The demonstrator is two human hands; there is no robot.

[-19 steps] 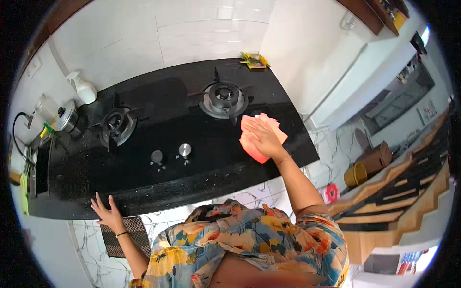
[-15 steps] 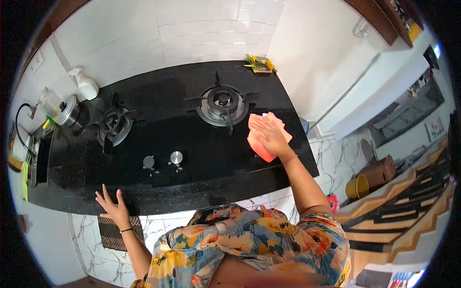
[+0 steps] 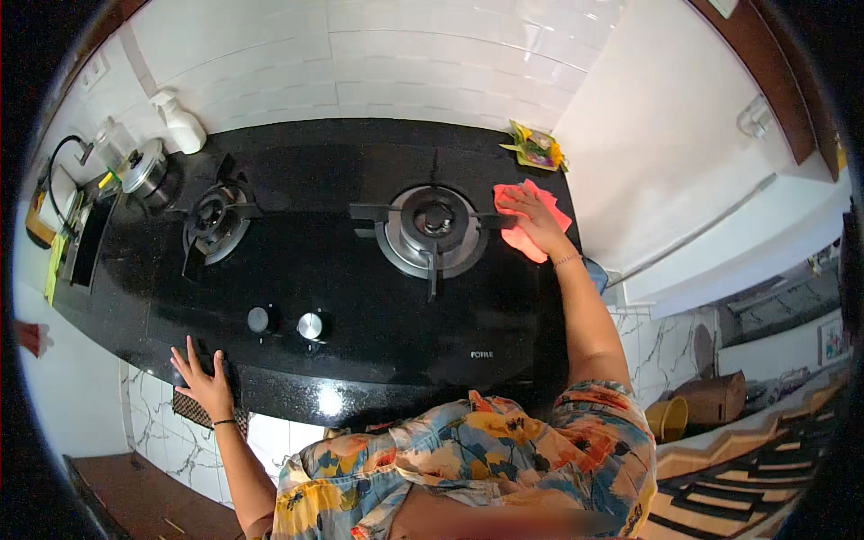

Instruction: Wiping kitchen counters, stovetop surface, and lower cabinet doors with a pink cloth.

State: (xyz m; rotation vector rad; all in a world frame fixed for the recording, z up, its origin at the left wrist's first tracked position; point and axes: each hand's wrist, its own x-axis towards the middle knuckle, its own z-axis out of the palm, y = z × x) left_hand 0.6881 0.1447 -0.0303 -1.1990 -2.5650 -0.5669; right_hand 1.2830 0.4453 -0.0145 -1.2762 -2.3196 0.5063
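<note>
My right hand [image 3: 536, 222] presses a pinkish-red cleaning cloth [image 3: 519, 239] onto the black glass cooktop [image 3: 360, 243], just right of the right burner [image 3: 433, 225]. The cloth spreads out on both sides of my fingers and sits close to an arm of that burner's pan support. My left hand [image 3: 205, 382], fingers spread and holding nothing, rests at the front edge of the black counter. Between the hands are two round control knobs, one dark [image 3: 258, 319] and one shiny silver [image 3: 310, 326]. The left burner [image 3: 214, 221] stands farther back on the left.
Behind the cloth, a small leaf tray [image 3: 537, 149] with yellow flowers stands in the corner. At the back left are a white spray bottle [image 3: 184, 124], a lidded steel pot [image 3: 148, 175] and a sink [image 3: 92, 245] with a black faucet [image 3: 67, 144]. White tiled wall [image 3: 396, 72] borders the back.
My right hand has slid the cloth toward the back right, from in front of the right burner's side to beside it. My left hand stays at the front edge. The view has shifted slightly.
</note>
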